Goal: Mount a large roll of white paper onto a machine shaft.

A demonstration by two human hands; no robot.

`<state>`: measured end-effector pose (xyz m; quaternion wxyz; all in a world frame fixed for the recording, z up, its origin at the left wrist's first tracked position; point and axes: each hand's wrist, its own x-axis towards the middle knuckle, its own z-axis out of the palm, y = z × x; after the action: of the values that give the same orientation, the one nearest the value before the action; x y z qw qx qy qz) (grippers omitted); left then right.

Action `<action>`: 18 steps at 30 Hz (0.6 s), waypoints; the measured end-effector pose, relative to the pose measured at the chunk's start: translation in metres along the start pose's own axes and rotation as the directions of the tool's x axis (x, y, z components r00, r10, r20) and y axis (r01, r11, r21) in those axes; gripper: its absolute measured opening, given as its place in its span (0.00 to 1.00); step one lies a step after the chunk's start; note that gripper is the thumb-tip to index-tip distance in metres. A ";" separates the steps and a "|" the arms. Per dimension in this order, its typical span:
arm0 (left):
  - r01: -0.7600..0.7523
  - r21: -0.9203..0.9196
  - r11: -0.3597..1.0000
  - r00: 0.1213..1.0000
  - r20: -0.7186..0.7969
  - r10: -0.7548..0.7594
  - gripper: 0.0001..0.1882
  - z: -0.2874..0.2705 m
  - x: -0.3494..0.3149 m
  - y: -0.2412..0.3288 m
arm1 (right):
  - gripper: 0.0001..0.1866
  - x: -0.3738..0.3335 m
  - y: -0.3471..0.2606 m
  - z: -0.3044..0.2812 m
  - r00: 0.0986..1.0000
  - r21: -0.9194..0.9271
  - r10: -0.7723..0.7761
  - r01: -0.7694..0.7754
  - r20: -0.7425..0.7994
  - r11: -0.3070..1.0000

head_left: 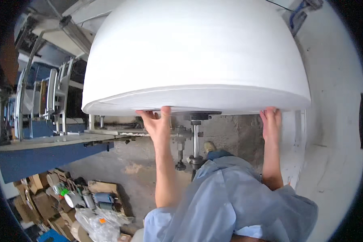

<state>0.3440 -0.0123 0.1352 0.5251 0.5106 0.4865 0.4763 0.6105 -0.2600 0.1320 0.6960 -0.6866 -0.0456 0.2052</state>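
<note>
A huge white roll fills the upper middle, its flat near end facing me. My left hand presses against that end left of centre, thumb and fingers spread. My right hand reaches up to the same end near its right side, fingers stretched out and their tips against the roll. Between my hands, a dark round flange sits at the roll's lower edge, with a shiny metal shaft running from it toward me. The far side of the roll is out of view.
Machine framing with metal rollers stands on the left, above a blue panel. Cardboard boxes, cans and clear plastic wrap pile up at the lower left. A white wall runs close along the right. My shoe shows beside the shaft.
</note>
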 end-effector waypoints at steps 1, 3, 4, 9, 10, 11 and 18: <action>0.007 -0.016 1.000 0.999 0.045 -0.006 0.53 0.003 -0.001 0.012 | 0.28 0.004 0.004 -0.004 1.000 0.054 -0.011 0.012 -0.012 0.998; 0.042 -0.097 0.994 0.995 0.097 -0.033 0.62 0.012 -0.004 0.033 | 0.24 0.010 0.005 -0.005 1.000 0.145 -0.008 0.011 -0.023 0.989; 0.042 -0.094 0.995 0.995 0.090 -0.034 0.62 0.015 -0.005 0.038 | 0.24 0.014 0.006 -0.008 1.000 0.144 -0.004 0.007 -0.016 0.990; 0.053 0.047 0.998 0.999 -0.014 -0.052 0.65 0.026 -0.016 0.038 | 0.31 0.020 0.013 -0.010 0.999 0.119 -0.043 0.046 -0.027 0.992; 0.045 0.052 0.998 0.999 -0.004 -0.044 0.65 0.028 -0.016 0.038 | 0.31 0.022 0.015 -0.008 0.998 0.130 -0.042 0.047 -0.035 0.990; 0.059 0.074 0.996 0.998 -0.001 -0.059 0.66 0.028 -0.017 0.039 | 0.35 0.024 0.016 -0.006 0.992 0.139 0.013 0.004 -0.124 0.990; 0.036 0.104 0.994 0.999 0.023 -0.039 0.64 0.010 -0.020 0.024 | 0.46 0.002 -0.004 -0.004 1.000 -0.005 -0.003 0.003 0.008 1.000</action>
<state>0.3520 -0.0320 0.1600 0.5129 0.5339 0.5133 0.4341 0.6148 -0.2623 0.1352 0.6944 -0.6874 -0.0498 0.2067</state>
